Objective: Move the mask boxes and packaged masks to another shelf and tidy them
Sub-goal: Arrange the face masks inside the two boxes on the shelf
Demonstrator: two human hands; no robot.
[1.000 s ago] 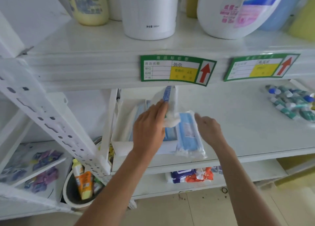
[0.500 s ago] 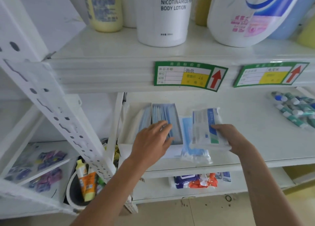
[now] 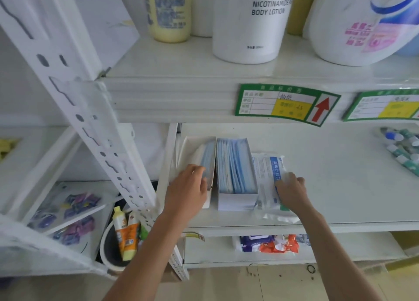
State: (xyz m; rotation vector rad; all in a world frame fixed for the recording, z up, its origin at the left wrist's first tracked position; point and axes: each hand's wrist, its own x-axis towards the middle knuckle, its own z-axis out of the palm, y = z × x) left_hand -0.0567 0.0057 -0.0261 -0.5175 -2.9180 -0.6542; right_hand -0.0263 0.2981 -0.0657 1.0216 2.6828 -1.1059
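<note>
Two open mask boxes side by side on the middle shelf (image 3: 340,187) — left mask box (image 3: 192,151) under the loosely spread left hand (image 3: 188,192); right mask box (image 3: 235,171) untouched. Packaged masks (image 3: 267,176) just right of it — pinned flat beneath the curled right hand (image 3: 292,192).

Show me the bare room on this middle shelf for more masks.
Free: the wide white shelf stretch between the clear packaged mask pack and the small blue-and-green capped tubes. Crowded: the left end, where two open white mask boxes and both hands sit.
</note>
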